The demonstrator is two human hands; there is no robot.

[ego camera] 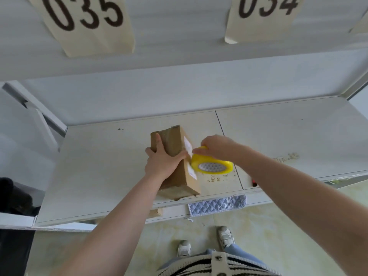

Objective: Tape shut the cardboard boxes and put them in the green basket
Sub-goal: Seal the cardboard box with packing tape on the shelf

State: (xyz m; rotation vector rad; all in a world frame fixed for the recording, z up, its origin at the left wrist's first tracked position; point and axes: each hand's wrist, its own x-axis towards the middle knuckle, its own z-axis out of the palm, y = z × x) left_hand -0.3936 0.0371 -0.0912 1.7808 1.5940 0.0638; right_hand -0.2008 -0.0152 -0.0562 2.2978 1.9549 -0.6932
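Observation:
A brown cardboard box (175,144) lies on the white table (99,176), its near end at the table's front edge. A white label runs along its right side and clear tape shines on its top. My left hand (162,161) grips the box from above, fingers over the left edge and thumb on the right side. My right hand (218,146) holds a yellow tape dispenser (212,166) with a roll of clear tape, pressed against the box's right side. The green basket is not in view.
A low white wall backs the table, with paper signs "035" (83,18) and "034" (264,12) above. A quilted grey cloth (217,205) hangs off the front edge. A dark object (12,196) sits at the left. My shoes stand on the floor below.

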